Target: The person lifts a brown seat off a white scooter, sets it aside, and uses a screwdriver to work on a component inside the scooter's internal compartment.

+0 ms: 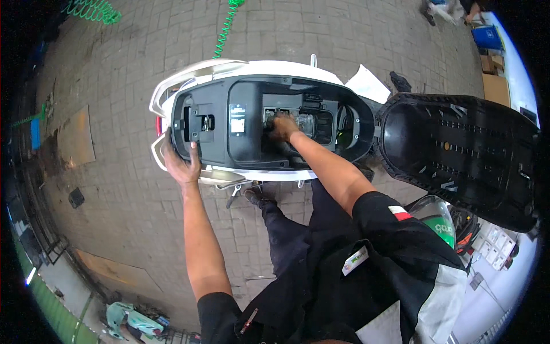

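Note:
A white scooter (321,70) stands side-on before me, its black under-seat storage compartment (243,148) uncovered. My right hand (284,127) reaches down into the compartment's rectangular opening (323,127). Its fingers are curled and slightly blurred; whatever they hold is hidden beneath them. At the tail on the left, my left hand (183,163) rests on the edge of the black plastic, thumb and fingers spread apart. The black seat (452,152) is tipped over to the right with its underside showing.
A white sheet (368,86) lies beyond the scooter. Green coiled hoses (226,31) hang at the far side. A helmet (432,221) with a clear visor is near my right elbow. Cardboard boxes (496,89) and a blue bin (487,37) stand far right, on paving.

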A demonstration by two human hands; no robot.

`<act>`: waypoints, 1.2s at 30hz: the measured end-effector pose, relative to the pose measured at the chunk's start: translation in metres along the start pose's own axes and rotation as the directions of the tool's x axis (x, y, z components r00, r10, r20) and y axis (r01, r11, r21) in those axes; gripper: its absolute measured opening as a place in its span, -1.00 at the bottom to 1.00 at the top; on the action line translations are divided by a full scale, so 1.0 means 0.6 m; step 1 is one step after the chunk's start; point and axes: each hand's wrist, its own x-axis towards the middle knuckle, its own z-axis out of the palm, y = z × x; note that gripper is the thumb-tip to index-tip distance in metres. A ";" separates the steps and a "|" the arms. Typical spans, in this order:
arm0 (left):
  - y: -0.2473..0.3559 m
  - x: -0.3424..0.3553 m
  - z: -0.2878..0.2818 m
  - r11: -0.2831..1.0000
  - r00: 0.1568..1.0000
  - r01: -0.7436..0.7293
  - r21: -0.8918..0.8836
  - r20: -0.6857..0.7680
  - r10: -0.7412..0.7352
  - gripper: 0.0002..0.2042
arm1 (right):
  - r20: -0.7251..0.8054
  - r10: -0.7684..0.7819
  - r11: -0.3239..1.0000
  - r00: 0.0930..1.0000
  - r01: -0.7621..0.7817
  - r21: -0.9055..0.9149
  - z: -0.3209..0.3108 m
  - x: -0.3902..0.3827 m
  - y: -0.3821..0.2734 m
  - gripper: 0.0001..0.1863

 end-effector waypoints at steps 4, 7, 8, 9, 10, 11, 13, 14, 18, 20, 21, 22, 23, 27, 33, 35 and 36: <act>0.002 -0.001 -0.004 0.997 0.997 0.069 0.043 0.014 -0.070 -0.27 | -0.093 0.103 0.966 0.990 -0.078 0.247 0.002 -0.016 -0.009 -0.43; 0.000 -0.001 -0.008 0.997 0.998 0.059 0.055 0.006 -0.059 -0.28 | -0.130 0.105 0.965 0.986 -0.069 0.254 0.001 -0.034 -0.016 -0.40; 0.002 0.001 -0.008 0.998 0.998 0.065 0.021 0.012 -0.065 -0.28 | -0.134 0.152 0.956 0.979 -0.111 0.271 -0.003 -0.035 -0.016 -0.38; 0.006 0.003 -0.009 0.998 0.998 0.061 0.021 0.007 -0.061 -0.29 | -0.012 0.177 0.957 0.984 -0.169 0.236 -0.009 -0.035 -0.014 -0.35; 0.003 0.001 -0.009 0.998 0.998 0.067 0.021 0.000 -0.067 -0.29 | -0.012 0.172 0.959 0.985 -0.164 0.229 -0.012 -0.037 -0.020 -0.35; 0.001 0.001 -0.009 0.997 0.998 0.064 0.038 0.002 -0.064 -0.29 | -0.036 0.210 0.977 0.977 -0.208 0.054 -0.012 -0.042 -0.029 -0.34; 0.000 0.000 -0.009 0.994 0.998 0.063 0.084 0.006 -0.064 -0.29 | -0.009 0.268 0.961 0.963 -0.268 -0.069 -0.032 -0.052 -0.042 -0.37; 0.000 0.000 -0.010 0.994 0.998 0.064 0.085 0.003 -0.064 -0.29 | -0.010 0.266 0.961 0.964 -0.266 -0.070 -0.033 -0.049 -0.044 -0.37; -0.004 -0.004 -0.019 0.994 0.995 0.094 0.049 0.013 -0.095 -0.29 | 0.118 0.288 0.955 0.950 -0.276 -0.105 -0.051 -0.020 -0.060 -0.37; 0.006 0.001 -0.005 0.996 0.997 0.082 0.030 0.007 -0.082 -0.29 | 0.152 0.406 0.913 0.901 -0.396 -0.096 -0.043 0.005 -0.028 -0.34; 0.016 0.002 0.006 0.997 0.997 0.078 0.018 0.004 -0.078 -0.29 | 0.095 0.441 0.897 0.892 -0.436 -0.070 -0.030 0.009 -0.007 -0.32; 0.011 0.000 0.001 0.996 0.997 0.079 0.034 0.001 -0.079 -0.28 | 0.102 0.434 0.901 0.895 -0.429 -0.064 -0.029 0.008 -0.018 -0.32; 0.006 -0.002 -0.004 0.996 0.997 0.078 0.043 0.003 -0.078 -0.28 | 0.112 0.404 0.898 0.908 -0.417 0.140 -0.030 0.000 -0.025 -0.32; -0.002 -0.002 -0.008 0.998 0.998 0.058 0.037 -0.008 -0.058 -0.28 | 0.025 0.275 0.790 0.961 -0.241 0.564 -0.026 -0.060 0.002 -0.32; -0.012 -0.005 -0.021 0.996 0.998 0.055 0.075 0.003 -0.056 -0.30 | -0.248 0.274 0.622 0.929 0.026 0.782 -0.059 -0.205 0.056 -0.50; 0.008 0.000 0.002 0.998 0.999 0.035 0.044 -0.007 -0.035 -0.30 | -0.243 0.449 0.434 0.860 0.028 0.901 -0.013 -0.267 0.160 -0.51; 0.011 0.001 -0.002 0.998 0.999 0.048 0.031 0.003 -0.049 -0.31 | -0.220 0.570 0.311 0.792 0.040 0.950 0.002 -0.305 0.164 -0.54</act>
